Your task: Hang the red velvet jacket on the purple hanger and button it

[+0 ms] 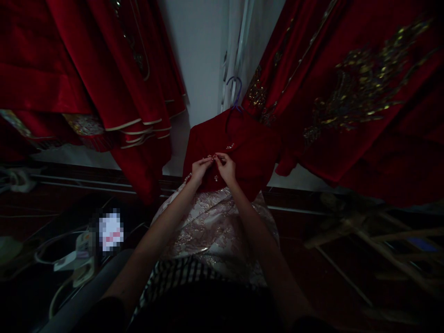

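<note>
A dark red garment hangs in front of me on a thin purple hanger. Small shiny beaded ornaments run down its front, another lying just below my hands. My left hand and my right hand meet at the garment's middle. Both pinch at a beaded ornament there, thumbs and fingertips close together. The exact part between the fingers is too small and dark to make out. Under the garment, a pale, shiny brocade cloth covers my lap.
Red garments with pale piping hang at left, and red cloth with gold sequins hangs at right. A blurred lit screen stands by white cables and plugs on the left. A wooden frame sits low at right. The room is dim.
</note>
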Motion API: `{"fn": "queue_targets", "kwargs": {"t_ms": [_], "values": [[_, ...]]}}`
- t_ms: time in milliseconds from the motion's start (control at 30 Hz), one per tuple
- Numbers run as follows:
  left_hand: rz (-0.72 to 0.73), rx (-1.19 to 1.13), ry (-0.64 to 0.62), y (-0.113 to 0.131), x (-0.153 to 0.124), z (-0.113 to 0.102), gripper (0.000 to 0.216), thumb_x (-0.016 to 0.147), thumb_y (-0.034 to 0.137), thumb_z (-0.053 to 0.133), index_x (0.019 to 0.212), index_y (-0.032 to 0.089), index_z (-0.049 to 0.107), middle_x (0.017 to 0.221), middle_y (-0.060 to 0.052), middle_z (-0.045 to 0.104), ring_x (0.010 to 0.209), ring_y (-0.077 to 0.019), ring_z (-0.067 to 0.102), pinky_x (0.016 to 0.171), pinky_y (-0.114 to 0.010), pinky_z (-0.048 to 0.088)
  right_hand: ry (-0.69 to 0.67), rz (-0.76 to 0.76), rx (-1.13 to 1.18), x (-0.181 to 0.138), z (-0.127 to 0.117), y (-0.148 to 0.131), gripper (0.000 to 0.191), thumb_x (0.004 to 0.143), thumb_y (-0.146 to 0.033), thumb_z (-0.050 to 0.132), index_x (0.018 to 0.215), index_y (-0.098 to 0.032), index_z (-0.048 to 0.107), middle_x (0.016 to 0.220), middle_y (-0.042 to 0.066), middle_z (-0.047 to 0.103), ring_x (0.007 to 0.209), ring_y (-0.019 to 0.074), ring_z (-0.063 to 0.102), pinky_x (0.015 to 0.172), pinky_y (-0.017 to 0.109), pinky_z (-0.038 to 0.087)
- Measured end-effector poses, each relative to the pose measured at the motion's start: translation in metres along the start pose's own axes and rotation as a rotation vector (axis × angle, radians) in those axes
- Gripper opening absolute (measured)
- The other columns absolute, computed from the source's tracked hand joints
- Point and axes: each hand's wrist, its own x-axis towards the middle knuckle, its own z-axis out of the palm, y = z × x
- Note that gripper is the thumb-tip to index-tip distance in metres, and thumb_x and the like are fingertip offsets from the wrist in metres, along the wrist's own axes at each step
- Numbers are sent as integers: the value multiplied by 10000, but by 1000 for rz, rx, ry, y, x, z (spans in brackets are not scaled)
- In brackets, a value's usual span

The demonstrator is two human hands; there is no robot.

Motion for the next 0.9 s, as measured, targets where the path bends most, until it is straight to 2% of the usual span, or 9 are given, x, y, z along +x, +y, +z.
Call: {"fn": "queue_targets", "kwargs": {"t_ms": [233, 367, 500, 633, 733, 800, 900], "values": [[29, 29, -7, -2, 3, -1, 371, 551, 300, 812, 871, 129, 734, 909, -87, 726, 823, -163, 657, 888, -336, 479, -28, -32, -69, 2, -2, -4, 216, 864, -290, 538, 1029, -204, 649, 1019, 38, 702, 873, 150, 645, 840, 278, 495], [110, 136, 43, -7, 6, 1, 354, 586, 330, 796, 870, 128, 730, 902, -88, 728, 829, -173, 662, 878, -346, 488, -46, -47, -107, 3, -5, -6, 218, 866, -329, 547, 1015, -211, 655, 1010, 33, 702, 865, 154, 642, 836, 279, 490], [186, 258, 31, -6, 8, -1, 319, 619, 334, 770, 860, 130, 729, 886, -86, 734, 818, -180, 669, 862, -349, 502, -49, -49, -126, 6, -7, -6, 214, 868, -345, 548, 994, -209, 654, 993, 31, 704, 854, 156, 643, 828, 280, 490], [277, 411, -2, 1, 16, -7, 264, 650, 340, 746, 818, 138, 730, 844, -80, 733, 773, -183, 670, 819, -339, 514, -51, -32, -161, 11, -5, -8, 207, 873, -343, 537, 988, -207, 643, 998, 39, 699, 864, 159, 643, 824, 282, 495], [293, 432, -19, 1, 18, -8, 241, 675, 332, 730, 803, 128, 713, 834, -91, 726, 772, -186, 669, 792, -328, 520, -66, 36, -210, 15, -4, -8, 182, 860, -321, 556, 980, -203, 625, 958, 45, 699, 822, 163, 651, 778, 287, 510], [302, 405, 21, -8, 8, -7, 216, 731, 298, 678, 860, 126, 695, 890, -99, 720, 822, -184, 669, 818, -326, 516, -133, 84, -225, 15, -9, -7, 165, 866, -278, 534, 992, -207, 614, 937, 43, 702, 782, 159, 657, 744, 287, 519], [312, 440, 160, -33, -30, -8, 226, 837, 232, 529, 1009, 146, 647, 966, -93, 698, 876, -174, 657, 859, -340, 503, -284, 129, -179, 7, -30, -3, 197, 891, -232, 462, 1007, -216, 620, 974, 47, 704, 796, 145, 669, 734, 278, 527]]}}
